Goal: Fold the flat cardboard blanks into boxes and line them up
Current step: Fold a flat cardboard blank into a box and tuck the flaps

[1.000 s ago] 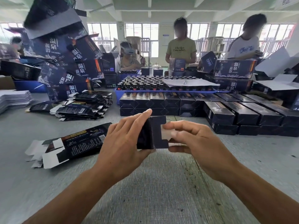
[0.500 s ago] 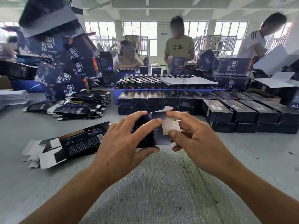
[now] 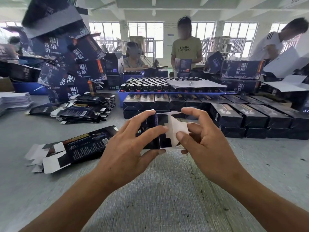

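A dark, half-formed cardboard box point(image 3: 163, 131) is held above the grey table, its open end facing me with white inner flaps showing. My left hand point(image 3: 132, 146) grips the box's left side, thumb underneath and fingers over the top. My right hand point(image 3: 202, 139) pinches the white end flaps, thumb pressing one flap inward. A flat dark blank point(image 3: 73, 148) lies on the table to the left. Finished dark boxes point(image 3: 250, 118) stand lined up in two layers behind my hands.
A pile of flat blanks point(image 3: 87, 108) lies at the back left under a tall heap of larger printed cartons point(image 3: 66, 52). A blue tray of small bottles point(image 3: 150, 86) sits behind the box rows. Three people work at the far side.
The box has been raised and turned with its open end toward me. My right hand has shifted from the side tab to folding the white end flaps inward.
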Motion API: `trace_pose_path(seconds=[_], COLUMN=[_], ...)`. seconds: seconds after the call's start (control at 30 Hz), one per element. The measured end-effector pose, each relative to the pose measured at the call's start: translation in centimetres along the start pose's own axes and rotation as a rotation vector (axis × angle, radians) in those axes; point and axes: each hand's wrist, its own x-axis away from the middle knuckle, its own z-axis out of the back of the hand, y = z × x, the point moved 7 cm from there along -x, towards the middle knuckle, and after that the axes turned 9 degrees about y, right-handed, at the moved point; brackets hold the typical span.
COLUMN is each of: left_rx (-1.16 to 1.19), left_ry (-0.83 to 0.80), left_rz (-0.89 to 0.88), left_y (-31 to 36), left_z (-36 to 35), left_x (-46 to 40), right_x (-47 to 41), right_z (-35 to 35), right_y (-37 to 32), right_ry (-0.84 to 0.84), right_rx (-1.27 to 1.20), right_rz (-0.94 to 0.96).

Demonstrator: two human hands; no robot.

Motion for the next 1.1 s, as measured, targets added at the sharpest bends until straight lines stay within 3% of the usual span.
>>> trace_pose_path(seconds=[0.27,0.53,0.77,1.1], left_rx=[0.016,0.091,0.144,0.096], left_ry=[0.022,0.002,0.065,0.092], left_rz=[0.019,0.069,0.049,0.059], left_y=[0.4,-0.5,0.3,0.6], left_z=[0.0,0.1,-0.1,-0.4], left_x=[0.0,0.1,0.3,0.5], right_x=[0.1,0.5,0.4,0.7], right_z=[0.1,-0.8,0.2,0.0], right_y=[-0.5,-0.8,-1.2,-1.1], right_ry=[0.003,-0.199,0.042,0.116], right_rx=[0.128,0.123,0.104,0.015], right_rz=[0.059,0.034,0.094,0.068])
